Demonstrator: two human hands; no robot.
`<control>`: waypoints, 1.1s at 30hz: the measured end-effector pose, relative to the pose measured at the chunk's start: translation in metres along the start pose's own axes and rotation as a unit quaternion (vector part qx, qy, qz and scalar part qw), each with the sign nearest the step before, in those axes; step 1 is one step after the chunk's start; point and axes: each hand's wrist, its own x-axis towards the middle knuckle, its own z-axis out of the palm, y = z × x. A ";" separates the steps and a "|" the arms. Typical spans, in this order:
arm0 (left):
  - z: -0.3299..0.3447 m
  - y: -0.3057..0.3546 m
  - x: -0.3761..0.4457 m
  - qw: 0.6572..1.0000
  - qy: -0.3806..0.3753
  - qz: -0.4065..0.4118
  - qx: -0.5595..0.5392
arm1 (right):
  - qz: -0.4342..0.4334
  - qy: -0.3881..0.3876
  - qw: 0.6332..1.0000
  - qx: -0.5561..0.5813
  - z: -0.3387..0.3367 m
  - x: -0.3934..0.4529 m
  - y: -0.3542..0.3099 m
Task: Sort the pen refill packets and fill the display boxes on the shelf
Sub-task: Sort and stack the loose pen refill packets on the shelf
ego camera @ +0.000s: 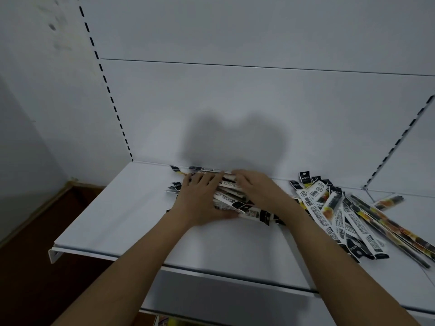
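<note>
- White metal store shelf (131,222) against a white back panel (235,102), dim light.
- Left hand (197,203) lay flat, fingers spread, on a pile of refill packets (235,203) near the shelf's back edge.
- Right hand (256,189) lay flat on the same pile, fingers together.
- Second heap of packets (341,215) lay to the right, fanned out, apart from both hands.
</note>
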 end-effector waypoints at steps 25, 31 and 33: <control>-0.005 0.003 -0.005 0.998 -0.040 -0.050 -0.012 | 0.004 0.020 0.991 -0.135 0.005 0.052 0.032; -0.002 0.003 -0.005 0.998 -0.007 -0.044 -0.040 | 0.008 -0.005 0.979 -0.203 0.006 0.062 0.024; 0.001 0.002 -0.006 0.998 0.019 -0.035 -0.050 | 0.004 0.033 0.977 -0.212 0.007 0.060 0.023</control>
